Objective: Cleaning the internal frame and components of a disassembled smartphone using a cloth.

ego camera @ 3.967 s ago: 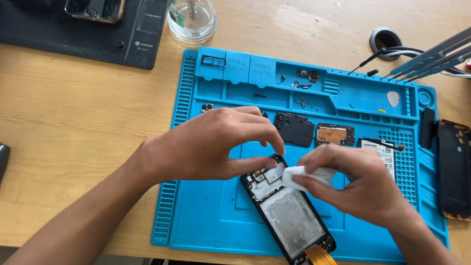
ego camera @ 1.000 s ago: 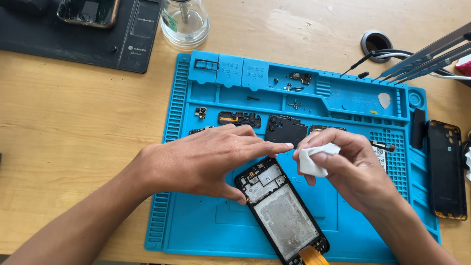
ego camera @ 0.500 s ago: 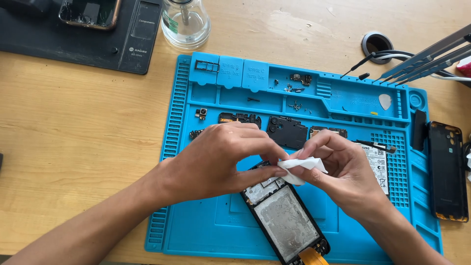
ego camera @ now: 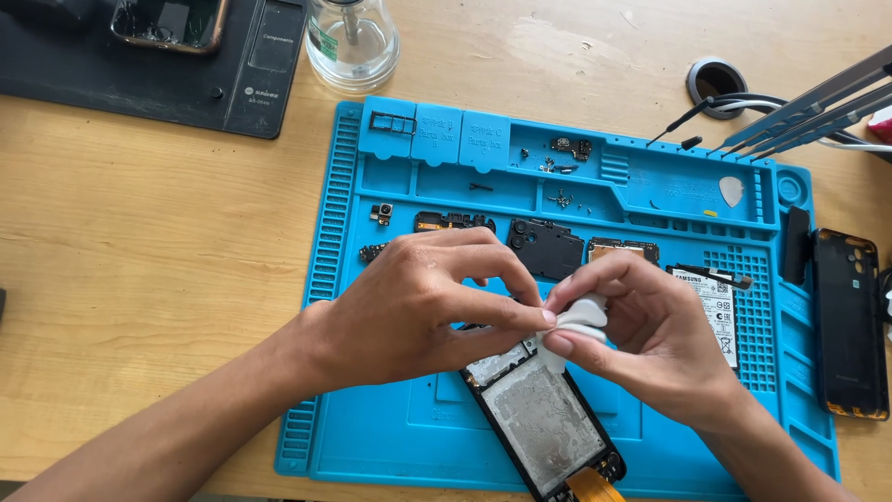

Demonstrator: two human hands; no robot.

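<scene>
An opened phone frame point(ego camera: 544, 420) lies on a blue repair mat point(ego camera: 390, 437), its bare grey inside facing up and an orange flex strip point(ego camera: 595, 485) at its lower end. My left hand point(ego camera: 423, 307) and my right hand point(ego camera: 641, 330) meet just above the frame's top end. Both pinch a small folded white wipe point(ego camera: 578, 318) between thumb and fingers. The frame's top end is partly hidden under my left hand.
Loose phone parts lie on the mat: a black cover plate point(ego camera: 546, 249), a small camera module point(ego camera: 382, 213), a battery point(ego camera: 714, 302), screws point(ego camera: 557, 167) in the tray slots. A phone back cover point(ego camera: 847, 321) rests at the right, a glass bottle point(ego camera: 351, 42) and black pad point(ego camera: 139, 70) at the back.
Four seconds ago my right hand pressed the wipe on the frame's top. It then lifted the wipe, and now both hands hold it together above the frame.
</scene>
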